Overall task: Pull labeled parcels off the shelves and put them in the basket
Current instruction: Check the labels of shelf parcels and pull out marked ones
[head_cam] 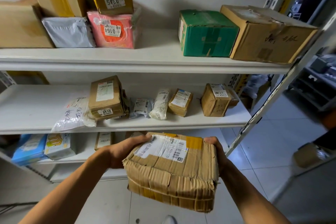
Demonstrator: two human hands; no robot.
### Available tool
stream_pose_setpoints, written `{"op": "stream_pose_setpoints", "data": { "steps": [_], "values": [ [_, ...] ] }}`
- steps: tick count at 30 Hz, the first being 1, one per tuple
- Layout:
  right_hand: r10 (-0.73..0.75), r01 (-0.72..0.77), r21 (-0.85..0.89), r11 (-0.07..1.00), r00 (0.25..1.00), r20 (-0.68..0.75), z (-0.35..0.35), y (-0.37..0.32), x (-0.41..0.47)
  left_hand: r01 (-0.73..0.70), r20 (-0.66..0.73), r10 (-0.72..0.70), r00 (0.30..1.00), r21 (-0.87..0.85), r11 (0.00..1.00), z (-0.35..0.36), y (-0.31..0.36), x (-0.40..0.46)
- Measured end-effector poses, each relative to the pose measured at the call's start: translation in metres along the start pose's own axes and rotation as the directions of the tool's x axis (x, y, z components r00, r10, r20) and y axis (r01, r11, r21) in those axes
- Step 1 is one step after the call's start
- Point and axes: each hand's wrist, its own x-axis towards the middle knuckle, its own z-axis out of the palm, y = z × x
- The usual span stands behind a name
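A battered brown cardboard parcel [172,171] with a white shipping label on top hangs in front of the shelves, below the middle shelf. My left hand [123,151] grips its left side, fingers curled over the top edge. My right hand [217,149] grips its right side, mostly hidden behind the box. No basket is in view.
White metal shelving [145,60] carries parcels: brown boxes, a pink box [113,30], a green box [207,32] and a large brown box [267,34] on top; small boxes and bags in the middle; a blue pack [30,149] lower down. Tiled floor [263,151] lies to the right.
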Motion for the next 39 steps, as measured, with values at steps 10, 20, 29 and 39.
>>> {"op": "stream_pose_setpoints", "data": {
  "steps": [10, 20, 29, 39],
  "values": [
    [0.164, -0.166, -0.082, 0.983, 0.986, -0.030, -0.008, -0.015, -0.001, -0.106, 0.052, 0.111, 0.992, -0.077, 0.991, -0.008, -0.023, 0.010],
    [0.143, -0.189, -0.229, 0.955, 0.969, -0.203, -0.016, -0.014, -0.012, -0.316, -0.150, 0.313, 0.938, 0.005, 0.949, -0.014, -0.034, 0.015],
    [0.209, -0.268, -0.249, 0.931, 0.948, -0.241, -0.016, -0.016, -0.011, -0.356, -0.165, 0.348, 0.923, -0.022, 0.934, -0.016, -0.042, 0.016],
    [0.222, -0.290, -0.346, 0.892, 0.949, -0.224, -0.018, -0.012, -0.003, -0.271, -0.140, 0.274, 0.952, 0.038, 0.962, -0.025, -0.043, 0.002]
  ]
}}
